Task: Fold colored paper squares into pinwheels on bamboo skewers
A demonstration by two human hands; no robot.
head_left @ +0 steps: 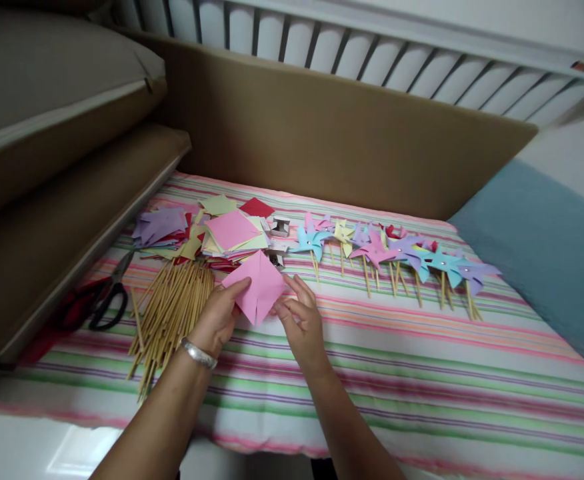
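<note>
A pink paper square (258, 283), turned corner-up with slits running in from its top and bottom corners, is held up over the striped cloth. My left hand (222, 308) grips its left side, thumb on top. At the lower right edge, my right hand (299, 313) pinches the paper between thumb and forefinger, its other fingers partly bent. Just behind lies a stack of coloured paper squares (232, 230), pink on top. Small open boxes (280, 228) sit beside the stack. Left of my left hand is a heap of thin wooden sticks (175, 313).
Finished paper pinwheels on sticks (377, 250) lie in a row to the right. Black-handled scissors (107, 297) and purple cut paper pieces (159, 225) are at left. Stacked cushions (67, 113) border the left side; a brown panel (322, 127) stands behind the striped cloth (422, 360).
</note>
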